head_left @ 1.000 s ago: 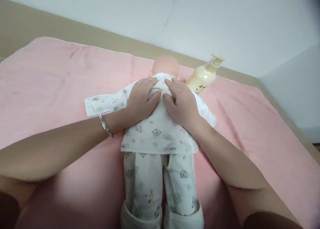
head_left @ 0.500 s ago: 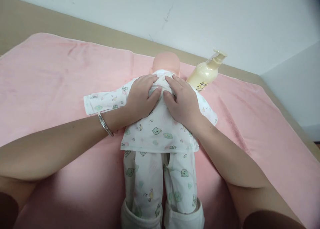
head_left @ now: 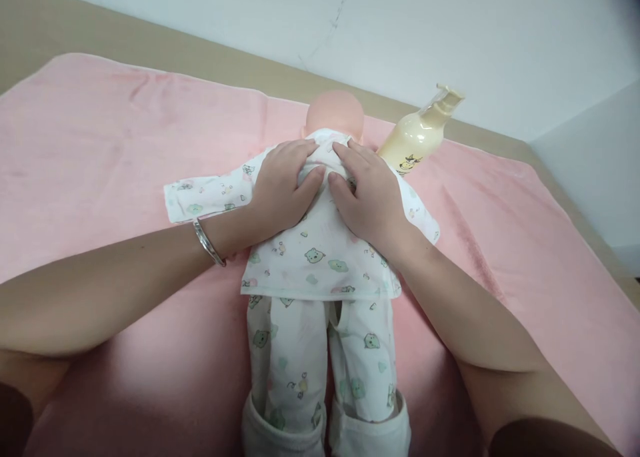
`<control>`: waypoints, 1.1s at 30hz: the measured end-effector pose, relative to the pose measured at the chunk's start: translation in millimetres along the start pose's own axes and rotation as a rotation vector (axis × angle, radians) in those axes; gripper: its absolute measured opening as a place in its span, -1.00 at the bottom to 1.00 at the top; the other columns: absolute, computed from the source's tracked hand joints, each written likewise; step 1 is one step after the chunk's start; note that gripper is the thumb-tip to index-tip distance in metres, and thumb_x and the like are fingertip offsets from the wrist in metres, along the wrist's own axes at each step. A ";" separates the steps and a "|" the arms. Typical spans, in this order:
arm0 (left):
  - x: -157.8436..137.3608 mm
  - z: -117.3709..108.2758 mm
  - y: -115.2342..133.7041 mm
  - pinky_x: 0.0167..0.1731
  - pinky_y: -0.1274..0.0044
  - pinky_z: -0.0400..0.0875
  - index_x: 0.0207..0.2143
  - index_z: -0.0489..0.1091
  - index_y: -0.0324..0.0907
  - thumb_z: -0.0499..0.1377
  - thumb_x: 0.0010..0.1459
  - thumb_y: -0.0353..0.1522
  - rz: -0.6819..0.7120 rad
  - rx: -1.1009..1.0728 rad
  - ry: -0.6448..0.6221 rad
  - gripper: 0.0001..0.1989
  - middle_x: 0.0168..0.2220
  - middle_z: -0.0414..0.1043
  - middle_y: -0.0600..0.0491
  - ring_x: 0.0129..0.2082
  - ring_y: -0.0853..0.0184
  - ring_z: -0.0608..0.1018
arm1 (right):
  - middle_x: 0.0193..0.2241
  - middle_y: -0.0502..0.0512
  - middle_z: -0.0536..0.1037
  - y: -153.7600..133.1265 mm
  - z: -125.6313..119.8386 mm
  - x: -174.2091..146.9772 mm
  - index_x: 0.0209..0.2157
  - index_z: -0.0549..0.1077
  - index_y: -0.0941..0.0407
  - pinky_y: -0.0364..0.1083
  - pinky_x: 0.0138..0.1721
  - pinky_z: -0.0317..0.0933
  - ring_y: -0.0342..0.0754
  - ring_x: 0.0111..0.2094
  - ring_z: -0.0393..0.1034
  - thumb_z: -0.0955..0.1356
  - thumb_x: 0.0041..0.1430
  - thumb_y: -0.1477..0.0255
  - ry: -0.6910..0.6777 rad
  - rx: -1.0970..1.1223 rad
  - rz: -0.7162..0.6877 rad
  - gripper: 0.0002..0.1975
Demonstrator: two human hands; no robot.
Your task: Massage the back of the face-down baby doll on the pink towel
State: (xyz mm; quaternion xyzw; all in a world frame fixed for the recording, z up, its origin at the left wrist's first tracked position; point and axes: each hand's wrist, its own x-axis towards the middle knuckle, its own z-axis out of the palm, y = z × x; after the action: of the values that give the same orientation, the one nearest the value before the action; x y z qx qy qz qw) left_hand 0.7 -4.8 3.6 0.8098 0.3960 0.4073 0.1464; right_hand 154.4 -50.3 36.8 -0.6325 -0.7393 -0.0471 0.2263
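A baby doll (head_left: 335, 110) lies with the back of its bald head towards me, dressed in a white printed shirt (head_left: 313, 264) and matching trousers (head_left: 297, 357). My left hand (head_left: 285, 187) rests flat on the left side of the doll's upper back, fingers stretched towards the neck. On the other side, my right hand (head_left: 370, 190) lies the same way, its thumb close to the left one but apart from it. Both palms press on the shirt and hold nothing. The doll's sleeves spread out to either side, and its face is hidden.
A cream pump bottle (head_left: 413, 140) lies tilted beside the doll's right shoulder. Beneath everything is a pink blanket (head_left: 100, 137) on a tan surface (head_left: 210, 60), which meets a white wall (head_left: 450, 30) with a crack. My left wrist wears a silver bangle (head_left: 207, 242).
The whole view has shifted slightly, so the doll and bottle appear a little higher. Both hands keep nearly the same place on the doll's back.
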 end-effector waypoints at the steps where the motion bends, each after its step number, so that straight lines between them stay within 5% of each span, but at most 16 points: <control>1: -0.2 -0.3 0.6 0.21 0.29 0.34 0.08 0.38 -0.18 -0.04 0.29 -0.30 -0.003 -0.001 -0.001 -0.61 0.12 0.46 -0.05 0.13 0.17 0.47 | 0.23 0.36 0.40 0.1 0.2 0.0 0.22 0.35 0.26 0.20 0.29 0.17 0.19 0.31 0.23 0.19 0.29 0.39 0.001 -0.001 -0.001 -0.48; 33: 1.5 1.4 -1.2 0.28 0.13 0.31 0.00 0.41 0.02 0.02 0.29 -0.21 -0.067 -0.069 0.005 -0.70 0.10 0.48 0.07 0.19 0.09 0.43 | 0.20 0.18 0.43 7.2 0.4 1.9 0.21 0.31 0.01 0.28 0.30 0.19 0.17 0.33 0.19 0.16 0.34 0.31 -0.021 0.018 -0.041 -0.55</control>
State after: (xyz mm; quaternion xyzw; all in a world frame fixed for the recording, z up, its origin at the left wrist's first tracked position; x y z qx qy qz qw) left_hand 1.7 -2.7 2.9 0.7895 0.4090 0.4178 0.1868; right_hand 161.0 -47.0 35.7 -0.6157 -0.7547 -0.0386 0.2231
